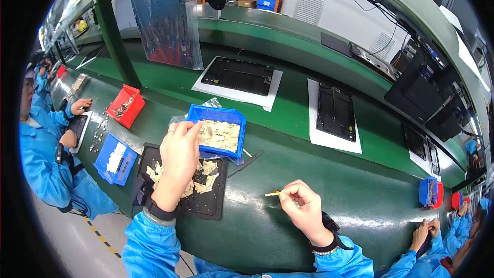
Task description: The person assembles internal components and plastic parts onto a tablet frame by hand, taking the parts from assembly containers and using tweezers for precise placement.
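Note:
My right hand (302,210) is over the green bench, with thumb and fingers pinched on a small yellow strip (271,194) that juts out to the left. My left hand (178,152) is at the near left side of a blue bin (242,136), its fingers curled together by the rim; what they hold, if anything, is hidden. Many small cream-coloured pieces (221,133) fill this bin. Below my left wrist lies a black tray (212,211) with more cream pieces (207,183) scattered in it, partly covered by my forearm.
A dark flat stick (246,163) lies beside the tray. To the left stand a red bin (135,110) and a blue bin of white pieces (123,172). Black panels (237,76) (335,110) rest on white sheets along the green conveyor. Co-workers (46,144) sit on both sides.

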Motion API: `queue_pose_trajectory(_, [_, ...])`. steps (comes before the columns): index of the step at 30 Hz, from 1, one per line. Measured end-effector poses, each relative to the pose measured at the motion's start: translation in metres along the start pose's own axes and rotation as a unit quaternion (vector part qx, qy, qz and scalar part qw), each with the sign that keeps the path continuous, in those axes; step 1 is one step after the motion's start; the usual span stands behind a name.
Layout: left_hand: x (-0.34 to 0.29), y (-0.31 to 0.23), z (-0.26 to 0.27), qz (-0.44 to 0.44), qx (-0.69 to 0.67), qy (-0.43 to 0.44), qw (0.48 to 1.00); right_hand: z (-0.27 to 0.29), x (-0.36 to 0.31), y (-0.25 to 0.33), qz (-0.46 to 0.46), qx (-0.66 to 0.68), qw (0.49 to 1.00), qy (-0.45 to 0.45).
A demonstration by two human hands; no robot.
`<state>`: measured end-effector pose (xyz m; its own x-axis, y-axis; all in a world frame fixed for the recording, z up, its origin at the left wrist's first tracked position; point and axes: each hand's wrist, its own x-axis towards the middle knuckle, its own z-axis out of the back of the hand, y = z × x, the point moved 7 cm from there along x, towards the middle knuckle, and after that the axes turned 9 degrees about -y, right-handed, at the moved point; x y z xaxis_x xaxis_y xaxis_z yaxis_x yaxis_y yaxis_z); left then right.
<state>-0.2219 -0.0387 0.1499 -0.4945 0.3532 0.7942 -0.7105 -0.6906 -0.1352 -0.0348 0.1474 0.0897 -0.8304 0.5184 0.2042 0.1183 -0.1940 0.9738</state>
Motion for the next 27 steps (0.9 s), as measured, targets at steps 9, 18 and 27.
queue_pose_trajectory(9, [-0.045,-0.102,0.044,-0.017,-0.261,0.058,0.963,-0.017,0.003,0.016,0.037,-0.023,0.999,0.031])
queue_pose_trajectory(18, [-0.063,-0.096,0.03,0.027,-0.347,0.144,0.927,-0.023,-0.001,0.042,0.198,-0.143,0.967,0.076])
queue_pose_trajectory(27, [-0.067,-0.11,0.05,-0.216,-0.189,0.025,0.958,-0.033,-0.02,-0.01,-0.255,0.143,0.932,0.216])
